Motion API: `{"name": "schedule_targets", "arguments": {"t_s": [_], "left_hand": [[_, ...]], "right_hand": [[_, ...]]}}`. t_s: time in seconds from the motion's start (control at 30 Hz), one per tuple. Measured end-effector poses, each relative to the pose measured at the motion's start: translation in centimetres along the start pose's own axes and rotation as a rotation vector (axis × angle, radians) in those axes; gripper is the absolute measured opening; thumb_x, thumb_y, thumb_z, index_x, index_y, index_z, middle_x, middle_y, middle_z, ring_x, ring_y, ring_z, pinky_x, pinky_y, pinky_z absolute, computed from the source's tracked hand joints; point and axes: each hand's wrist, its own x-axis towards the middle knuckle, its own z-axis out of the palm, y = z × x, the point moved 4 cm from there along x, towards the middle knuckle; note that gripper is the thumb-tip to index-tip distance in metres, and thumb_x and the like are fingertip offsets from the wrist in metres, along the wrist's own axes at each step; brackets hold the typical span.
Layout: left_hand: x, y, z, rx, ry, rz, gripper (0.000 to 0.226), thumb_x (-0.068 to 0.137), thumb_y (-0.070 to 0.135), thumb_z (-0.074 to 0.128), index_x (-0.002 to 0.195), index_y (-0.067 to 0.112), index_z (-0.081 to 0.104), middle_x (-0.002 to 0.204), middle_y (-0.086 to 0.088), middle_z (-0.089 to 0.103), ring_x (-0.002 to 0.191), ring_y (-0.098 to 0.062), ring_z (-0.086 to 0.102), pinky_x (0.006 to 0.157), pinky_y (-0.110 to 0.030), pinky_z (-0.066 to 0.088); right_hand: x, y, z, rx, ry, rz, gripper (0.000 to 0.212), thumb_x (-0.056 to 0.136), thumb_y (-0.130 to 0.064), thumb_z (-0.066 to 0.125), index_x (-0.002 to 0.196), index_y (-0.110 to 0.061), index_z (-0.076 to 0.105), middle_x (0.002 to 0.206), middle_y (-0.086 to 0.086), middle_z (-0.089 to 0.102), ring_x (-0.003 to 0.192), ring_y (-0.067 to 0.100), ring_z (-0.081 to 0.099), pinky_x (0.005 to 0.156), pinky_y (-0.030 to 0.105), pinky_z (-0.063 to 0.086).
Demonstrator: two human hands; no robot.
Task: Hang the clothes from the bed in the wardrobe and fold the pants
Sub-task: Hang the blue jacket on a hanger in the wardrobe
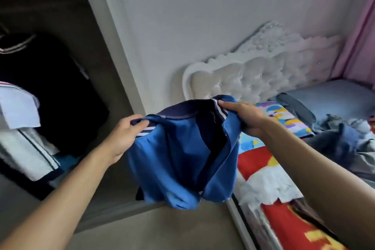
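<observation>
Item: blue jacket (178,154) with navy collar and white-striped trim — hanging in the air between wardrobe and bed, held up at the collar by both hands. The left hand (123,134) is pinching the collar's left end, thumb on top and fingers curled shut under the cloth. The right hand (246,116) is gripping the right end, fingers closed over the fabric. The jacket's body is drooping open below, above the floor. Wardrobe (60,91), at left, is standing open — dark and white garments are hanging inside. Bed (269,170), at right, is carrying a multicoloured blanket, a grey-blue pillow (332,97) and a rumpled heap of grey-blue clothes (345,140) near the white tufted headboard (253,75).
</observation>
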Motion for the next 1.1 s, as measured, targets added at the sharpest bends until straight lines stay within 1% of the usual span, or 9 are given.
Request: {"name": "schedule_targets", "arguments": {"t_s": [0.2,0.33,0.5,0.57,0.63,0.73,0.87,1.0,1.1], "left_hand": [[-3.1,-8.0,-14.4,0.072,0.048,-0.151,0.021,0.099,0.015,0.051,0.079,0.014,0.058,0.076,-0.004,0.059,0.079,-0.019,0.053,0.07,-0.032,0.039],[-5.2,-10.7,-23.6,0.035,0.198,-0.229,0.012,0.094,0.009,0.058,0.082,0.011,0.057,0.082,-0.012,0.06,0.08,-0.021,0.056,0.073,-0.033,0.041],[-6.4,-10.8,-32.2,0.135,0.365,-0.204,0.009,0.085,0.011,0.071,0.092,0.011,0.066,0.084,-0.01,0.069,0.065,-0.016,0.069,0.057,-0.026,0.054],[-6.0,-11.0,-34.4,0.194,0.395,-0.156,0.007,0.082,0.015,0.075,0.086,0.015,0.07,0.077,-0.004,0.068,0.058,-0.006,0.064,0.053,-0.019,0.049],[-5.2,-11.3,-36.1,0.227,0.428,-0.139,0.009,0.077,0.026,0.079,0.078,0.019,0.073,0.07,-0.004,0.067,0.058,-0.007,0.059,0.06,-0.024,0.047],[-3.3,-11.9,-38.5,0.264,0.461,-0.105,0.029,0.068,0.048,0.076,0.073,0.02,0.073,0.072,-0.015,0.066,0.062,-0.011,0.056,0.063,-0.03,0.042],[1.0,-12.2,-41.7,0.286,0.52,-0.064,0.017,0.085,0.022,0.072,0.068,0.025,0.073,0.062,0.001,0.065,0.054,-0.008,0.059,0.053,-0.021,0.043],[5.6,-11.5,-44.7,0.39,0.547,-0.005,0.007,0.088,0.02,0.069,0.081,0.019,0.073,0.075,0.002,0.07,0.067,-0.001,0.061,0.059,-0.01,0.043],[8.6,-11.1,-46.0,0.481,0.56,0.055,0.005,0.088,0.021,0.068,0.087,0.019,0.072,0.081,0.009,0.07,0.076,-0.002,0.063,0.064,-0.01,0.044]], "right_hand": [[5.0,2.5,17.5,0.018,-0.129,0.007,0.024,0.085,-0.024,0.07,0.098,-0.004,0.072,0.097,0.014,0.073,0.081,0.025,0.069,0.083,0.036,0.055],[8.0,4.7,26.9,-0.046,-0.172,0.039,0.024,0.087,-0.025,0.07,0.1,-0.005,0.069,0.085,0.01,0.073,0.069,0.02,0.069,0.063,0.029,0.055],[12.4,6.3,34.5,-0.111,-0.203,0.078,0.034,0.079,-0.028,0.074,0.103,-0.003,0.073,0.1,0.017,0.074,0.089,0.031,0.068,0.095,0.046,0.052],[14.0,6.7,37.0,-0.135,-0.197,0.069,0.026,0.081,-0.027,0.073,0.095,-0.005,0.075,0.091,0.014,0.075,0.081,0.027,0.069,0.087,0.04,0.054],[15.8,7.3,39.4,-0.133,-0.205,0.061,0.019,0.083,-0.024,0.072,0.084,-0.006,0.075,0.08,0.011,0.073,0.069,0.024,0.067,0.076,0.035,0.053],[19.0,8.1,42.3,-0.111,-0.223,0.05,0.02,0.084,-0.023,0.072,0.082,-0.004,0.075,0.082,0.016,0.072,0.073,0.027,0.066,0.08,0.039,0.053],[24.3,8.9,45.4,-0.165,-0.251,0.012,0.031,0.086,-0.025,0.072,0.091,0.005,0.073,0.084,0.019,0.071,0.075,0.027,0.065,0.077,0.038,0.053],[28.8,9.0,47.8,-0.344,-0.338,-0.055,0.026,0.088,-0.025,0.072,0.078,-0.001,0.074,0.073,0.007,0.072,0.065,0.015,0.065,0.058,0.021,0.049],[31.6,9.2,49.6,-0.529,-0.442,-0.077,0.034,0.089,-0.03,0.07,0.072,0.0,0.069,0.066,0.004,0.061,0.062,0.012,0.054,0.057,0.022,0.042]]}}
